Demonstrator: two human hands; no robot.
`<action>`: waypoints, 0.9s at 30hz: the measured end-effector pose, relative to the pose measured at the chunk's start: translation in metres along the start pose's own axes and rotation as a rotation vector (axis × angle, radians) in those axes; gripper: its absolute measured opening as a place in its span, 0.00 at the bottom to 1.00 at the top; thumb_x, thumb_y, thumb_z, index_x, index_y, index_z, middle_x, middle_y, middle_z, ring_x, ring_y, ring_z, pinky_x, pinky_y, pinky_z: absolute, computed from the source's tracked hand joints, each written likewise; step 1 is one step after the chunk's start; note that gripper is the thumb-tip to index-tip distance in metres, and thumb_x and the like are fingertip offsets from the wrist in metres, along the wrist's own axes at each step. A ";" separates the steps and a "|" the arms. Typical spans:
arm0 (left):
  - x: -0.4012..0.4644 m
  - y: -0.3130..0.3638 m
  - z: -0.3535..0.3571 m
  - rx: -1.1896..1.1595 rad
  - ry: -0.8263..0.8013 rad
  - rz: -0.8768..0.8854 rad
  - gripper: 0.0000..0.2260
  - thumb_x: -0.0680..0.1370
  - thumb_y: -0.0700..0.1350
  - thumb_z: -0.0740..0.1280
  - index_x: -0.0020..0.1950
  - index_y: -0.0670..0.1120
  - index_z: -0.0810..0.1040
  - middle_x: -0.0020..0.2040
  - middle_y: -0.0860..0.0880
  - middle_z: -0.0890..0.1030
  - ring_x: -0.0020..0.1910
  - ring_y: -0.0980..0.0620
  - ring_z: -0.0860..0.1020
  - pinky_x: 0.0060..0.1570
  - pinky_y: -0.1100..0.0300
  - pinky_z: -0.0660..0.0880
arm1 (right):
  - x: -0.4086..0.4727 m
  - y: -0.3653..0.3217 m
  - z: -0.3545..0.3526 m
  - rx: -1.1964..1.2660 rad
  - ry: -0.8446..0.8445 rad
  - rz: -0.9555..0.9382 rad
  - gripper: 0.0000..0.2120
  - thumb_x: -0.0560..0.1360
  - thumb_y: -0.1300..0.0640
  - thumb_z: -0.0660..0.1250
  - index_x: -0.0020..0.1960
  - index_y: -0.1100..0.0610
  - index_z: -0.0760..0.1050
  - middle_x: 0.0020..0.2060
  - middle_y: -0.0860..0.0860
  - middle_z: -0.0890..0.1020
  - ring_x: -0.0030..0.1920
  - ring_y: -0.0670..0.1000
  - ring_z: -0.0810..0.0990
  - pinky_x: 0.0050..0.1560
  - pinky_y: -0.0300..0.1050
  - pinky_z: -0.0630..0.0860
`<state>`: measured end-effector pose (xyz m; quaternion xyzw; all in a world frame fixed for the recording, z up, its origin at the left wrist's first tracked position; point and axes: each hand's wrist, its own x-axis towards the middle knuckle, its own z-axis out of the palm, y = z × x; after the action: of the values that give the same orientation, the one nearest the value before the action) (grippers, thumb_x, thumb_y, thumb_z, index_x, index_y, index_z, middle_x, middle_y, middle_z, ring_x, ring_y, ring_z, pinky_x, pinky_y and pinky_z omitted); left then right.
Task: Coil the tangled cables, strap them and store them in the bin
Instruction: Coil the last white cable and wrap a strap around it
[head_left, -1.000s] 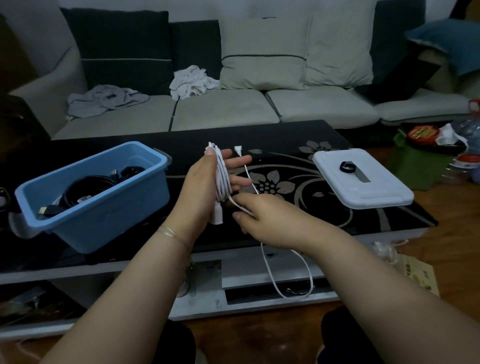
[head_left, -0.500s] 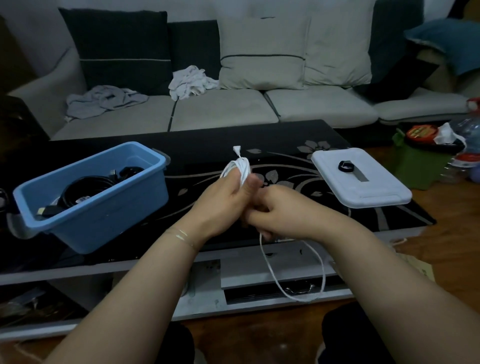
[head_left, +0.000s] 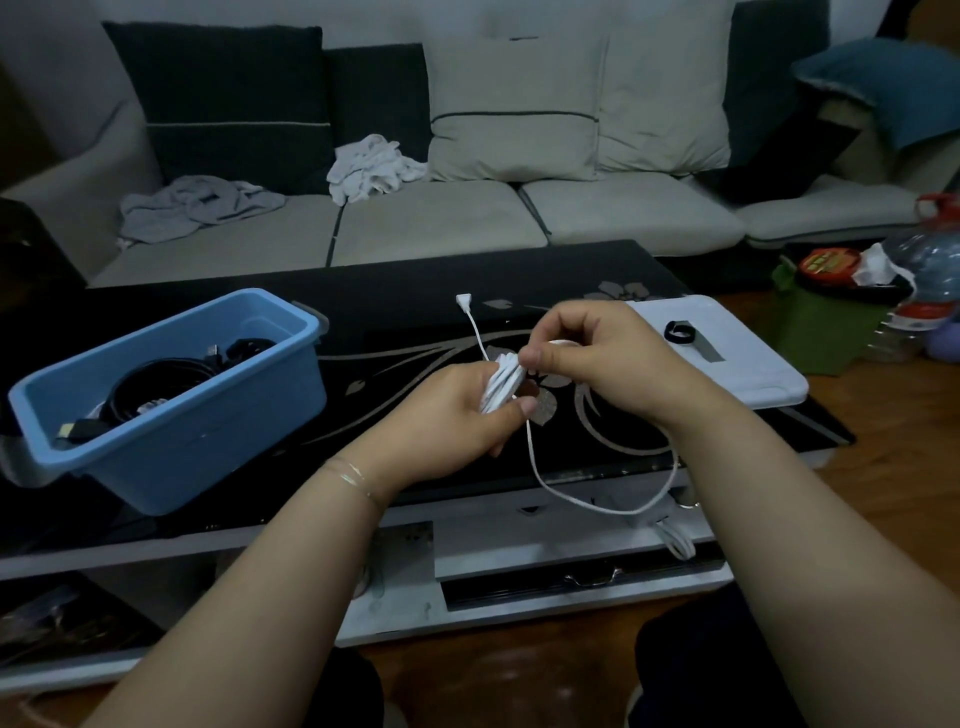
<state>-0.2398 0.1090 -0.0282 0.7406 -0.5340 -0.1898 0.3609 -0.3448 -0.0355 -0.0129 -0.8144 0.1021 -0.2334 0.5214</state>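
Note:
My left hand (head_left: 447, 421) grips a bundle of coiled white cable (head_left: 500, 382) above the black table. One plug end (head_left: 463, 299) sticks up from the bundle. My right hand (head_left: 597, 353) pinches the cable's loose strand just right of the bundle. The rest of that strand hangs in a loop (head_left: 613, 506) below the table's front edge. A blue bin (head_left: 208, 431) stands at the left with black coiled cables (head_left: 156, 382) inside. A black strap (head_left: 679, 332) lies on the white lid (head_left: 753, 379) at the right.
The black glass table (head_left: 395, 306) carries a flower pattern. Behind it is a sofa (head_left: 441, 218) with cushions and crumpled cloths. A green box (head_left: 826, 322) and bottles stand on the floor at the right. Drawers sit under the tabletop.
My right hand has risen from below the bundle to its right side, carrying the loose strand up. My left hand has shifted right and lower with the bundle.

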 end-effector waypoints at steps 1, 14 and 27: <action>0.000 0.000 0.000 -0.008 -0.015 0.001 0.07 0.80 0.47 0.65 0.47 0.44 0.76 0.26 0.54 0.76 0.24 0.60 0.70 0.29 0.68 0.66 | 0.001 0.001 0.000 0.003 0.025 -0.013 0.11 0.64 0.52 0.75 0.39 0.57 0.76 0.35 0.52 0.81 0.39 0.47 0.79 0.46 0.45 0.77; -0.003 0.003 0.000 -0.330 -0.110 -0.001 0.16 0.81 0.45 0.62 0.58 0.31 0.72 0.26 0.56 0.68 0.23 0.58 0.63 0.23 0.67 0.62 | 0.012 0.012 0.001 0.121 0.050 -0.032 0.05 0.74 0.60 0.69 0.39 0.56 0.76 0.30 0.45 0.79 0.31 0.39 0.75 0.34 0.31 0.71; 0.003 -0.004 -0.015 -1.050 0.140 0.120 0.23 0.81 0.53 0.52 0.58 0.34 0.74 0.27 0.51 0.67 0.19 0.58 0.62 0.22 0.66 0.61 | 0.011 0.026 0.050 -0.160 -0.096 0.005 0.12 0.81 0.59 0.58 0.43 0.61 0.75 0.31 0.55 0.77 0.33 0.48 0.74 0.38 0.47 0.71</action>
<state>-0.2258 0.1115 -0.0210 0.4395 -0.3833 -0.3604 0.7280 -0.3086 -0.0113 -0.0507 -0.8633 0.0973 -0.1841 0.4596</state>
